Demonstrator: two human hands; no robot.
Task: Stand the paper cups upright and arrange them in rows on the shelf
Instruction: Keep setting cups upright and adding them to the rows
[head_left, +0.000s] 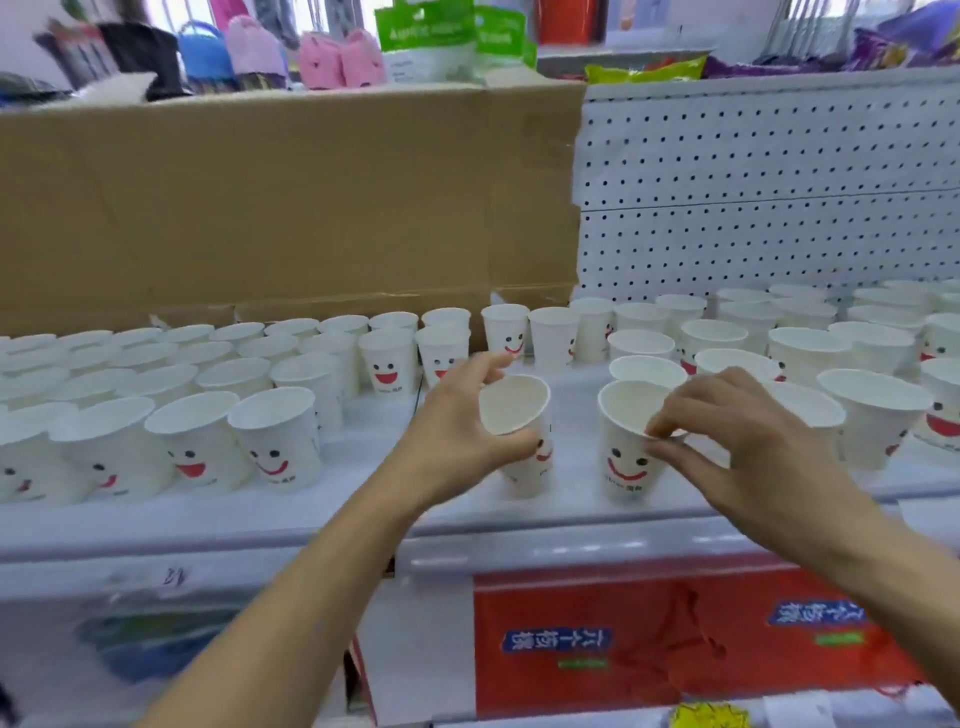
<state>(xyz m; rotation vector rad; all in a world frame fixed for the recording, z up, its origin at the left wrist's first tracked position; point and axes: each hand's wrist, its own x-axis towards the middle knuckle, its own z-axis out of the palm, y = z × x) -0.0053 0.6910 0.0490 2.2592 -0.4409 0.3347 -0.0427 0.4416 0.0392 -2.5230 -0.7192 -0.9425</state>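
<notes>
White paper cups with red smiley faces stand upright in rows on the white shelf (363, 519). My left hand (452, 436) grips one upright cup (519, 410) around its side near the shelf's front middle. Just to its right, my right hand (737, 441) pinches the near rim of another upright cup (623, 452) between thumb and fingertips. Rows of cups (208, 415) fill the shelf to the left, and looser groups of cups (810, 358) stand to the right and behind.
A brown cardboard sheet (285, 202) backs the shelf's left part and a white pegboard panel (769, 182) its right. Slippers and packets sit on top behind. Below the shelf edge lie red packages (649, 639). Bare shelf shows between the two held cups and the back rows.
</notes>
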